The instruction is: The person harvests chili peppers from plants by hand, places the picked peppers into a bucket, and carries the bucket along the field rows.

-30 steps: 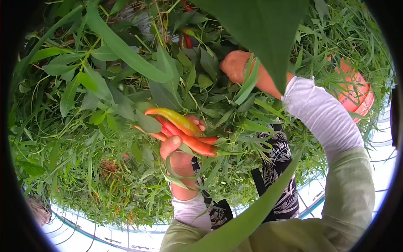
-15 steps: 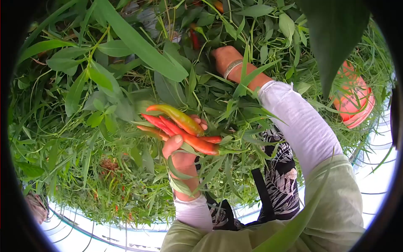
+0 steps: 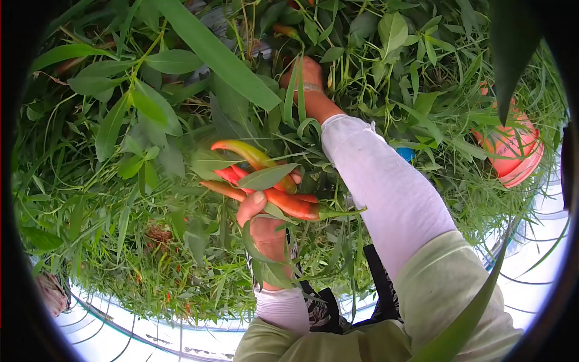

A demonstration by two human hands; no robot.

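My left hand (image 3: 262, 223) is closed around a bunch of several chili peppers (image 3: 292, 204), red, orange and yellow-green. Its thumb presses on the near side, and fingertips show behind the bunch. A green leaf (image 3: 268, 177) crosses in front of the peppers. Farther up, my right hand (image 3: 306, 73) reaches down among the leafy stems, with a bracelet at its wrist. Foliage and the back of the hand hide its fingers, so what they touch does not show. An orange chili pepper (image 3: 286, 29) hangs just above this hand.
Dense green plants (image 3: 120, 211) surround both arms. A red bucket-like container (image 3: 517, 151) lies partly behind grass at the right. Something blue (image 3: 405, 154) peeks out beside my right sleeve. One long leaf blade (image 3: 220, 57) hangs close to the camera at upper left.
My right hand and forearm have moved left and slightly farther up into the plants, uncovering the blue thing. The left hand keeps the peppers nearly in place; a leaf now covers part of them.
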